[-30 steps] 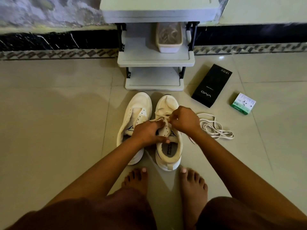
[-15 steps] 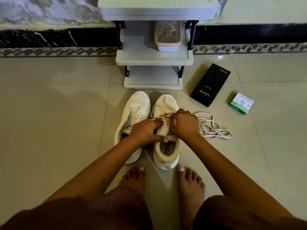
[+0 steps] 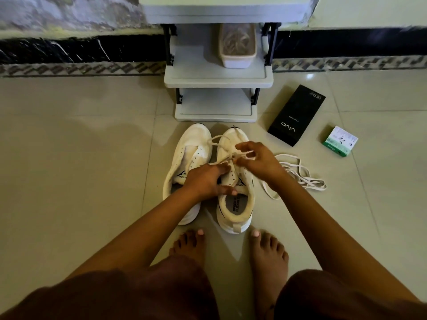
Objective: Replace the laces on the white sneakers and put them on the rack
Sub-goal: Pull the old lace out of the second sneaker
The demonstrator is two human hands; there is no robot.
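Below, left hand point(image 3: 205, 180) gripping the padded collar of 1 white sneaker point(image 3: 235, 181); right hand point(image 3: 256, 161) pinching its flat woven lace point(image 3: 219, 140) on glossy tile point(image 3: 80, 158).

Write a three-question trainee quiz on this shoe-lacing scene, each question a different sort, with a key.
1. True or false: the right hand pinches the lace of the right-side sneaker.
2. Multiple choice: where does the loose lace lie? A) on the rack B) on the floor right of the sneakers C) inside the black box
3. Fill in: the left hand holds the right-side sneaker at its ____.

Key: 1 true; 2 B; 3 tongue.
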